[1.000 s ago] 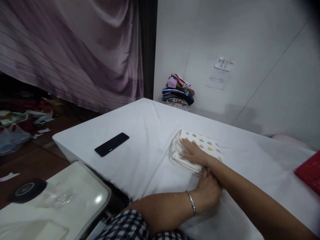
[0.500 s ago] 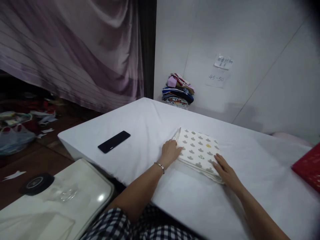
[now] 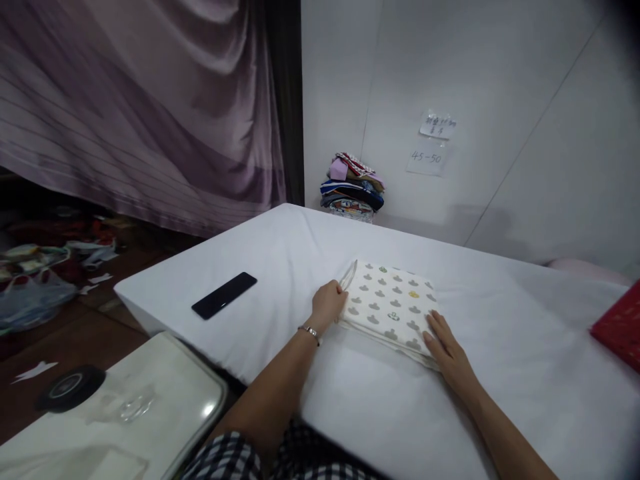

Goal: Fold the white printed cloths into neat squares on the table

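Observation:
A folded white cloth [image 3: 387,303] with grey printed shapes, plus a few green and yellow ones, lies flat on the white-covered table [image 3: 270,287]. At its left edge, my left hand [image 3: 329,303] has its fingers curled in and holds the layers, which lift a little near the far left corner. My right hand [image 3: 447,347] rests on the right edge with fingers stretched out flat. The undersides of the cloth and of the left fingers are hidden.
A black phone [image 3: 225,295] lies on the table's left part. Folded clothes [image 3: 353,185] are stacked by the wall. A red item [image 3: 620,327] is at the right edge. A white lid-like surface [image 3: 165,380] stands at lower left, beside a plastic bag [image 3: 35,303] on the floor.
My left hand has shifted slightly left along with the cloth's left edge, its thumb drawn in. The right hand stays on the right edge. The view has tilted slightly.

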`<state>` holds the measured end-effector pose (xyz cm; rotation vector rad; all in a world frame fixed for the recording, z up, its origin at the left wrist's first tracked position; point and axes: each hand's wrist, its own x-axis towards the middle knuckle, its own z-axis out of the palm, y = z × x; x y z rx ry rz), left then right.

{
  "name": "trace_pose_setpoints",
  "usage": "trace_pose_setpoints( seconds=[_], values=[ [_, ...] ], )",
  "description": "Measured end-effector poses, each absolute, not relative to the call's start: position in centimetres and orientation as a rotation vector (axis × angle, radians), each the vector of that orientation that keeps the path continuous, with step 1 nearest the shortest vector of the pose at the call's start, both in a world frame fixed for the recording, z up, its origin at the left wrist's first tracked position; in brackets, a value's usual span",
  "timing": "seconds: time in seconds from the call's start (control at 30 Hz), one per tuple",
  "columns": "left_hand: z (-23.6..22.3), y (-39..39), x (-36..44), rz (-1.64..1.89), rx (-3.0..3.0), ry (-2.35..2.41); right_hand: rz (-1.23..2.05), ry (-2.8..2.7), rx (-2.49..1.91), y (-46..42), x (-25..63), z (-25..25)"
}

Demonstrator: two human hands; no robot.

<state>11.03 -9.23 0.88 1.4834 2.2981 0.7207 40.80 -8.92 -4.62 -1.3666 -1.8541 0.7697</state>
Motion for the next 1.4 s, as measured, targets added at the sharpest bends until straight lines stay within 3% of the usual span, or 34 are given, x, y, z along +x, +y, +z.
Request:
trace_pose_setpoints(
  seconds=[0.5,0.7,1.2,1.4],
  values=[
    [1.9,-6.7,11.4,0.418,1.636,2.278,0.813,-1.928,-1.386,-8.9,41.0,-4.9],
    [1.1,-6.7,11.1,0.588,1.625,2.319,0.770,-1.963,-1.350,-9.1,40.8,-4.5],
    [1.1,-6.6,10.5,0.425,1.608,2.312,0.776,-1.921,-1.301,-9.0,40.3,-4.6],
    [2.7,-7.4,12.8,0.528,2.095,2.325,0.787,-1.950,-1.345,-9.0,40.1,-4.2]
  ],
)
